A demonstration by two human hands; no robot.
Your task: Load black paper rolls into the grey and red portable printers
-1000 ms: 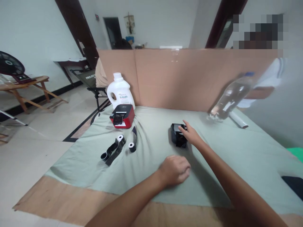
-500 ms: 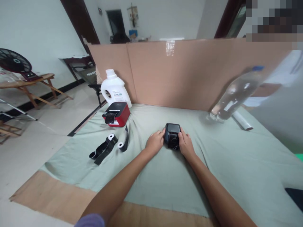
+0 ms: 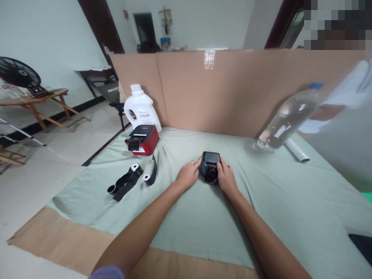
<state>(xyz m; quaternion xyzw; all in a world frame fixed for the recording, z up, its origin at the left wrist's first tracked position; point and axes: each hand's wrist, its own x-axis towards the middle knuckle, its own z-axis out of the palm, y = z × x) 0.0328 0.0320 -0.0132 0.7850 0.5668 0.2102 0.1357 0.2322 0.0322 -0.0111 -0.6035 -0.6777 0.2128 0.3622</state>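
A small black label printer (image 3: 211, 155) sits on the green cloth, a glossy black strip (image 3: 211, 173) hanging over its front. My right hand (image 3: 226, 178) is closed on its right side, thumb at the front edge. Against its left side, my left hand (image 3: 188, 174) is curled with the fingertips at the casing; some fingers are hidden. To the left stands a red and black printer (image 3: 149, 140) with black film at its front. Nearer lie a partly unwound black ribbon on rolls (image 3: 128, 183) and a smaller ribbon roll (image 3: 149, 175).
A white jug (image 3: 142, 110) stands behind the red printer, before a cardboard panel (image 3: 209, 93). At right are a tilted clear bottle (image 3: 290, 116) with a blue cap and a grey tube (image 3: 297, 150). Another person's arm (image 3: 328, 111) is behind the bottle. A dark object (image 3: 362, 246) lies at the right edge.
The view has shifted slightly. Both hands stay at the black printer's sides, with only small finger movement; the other things rest where they were.
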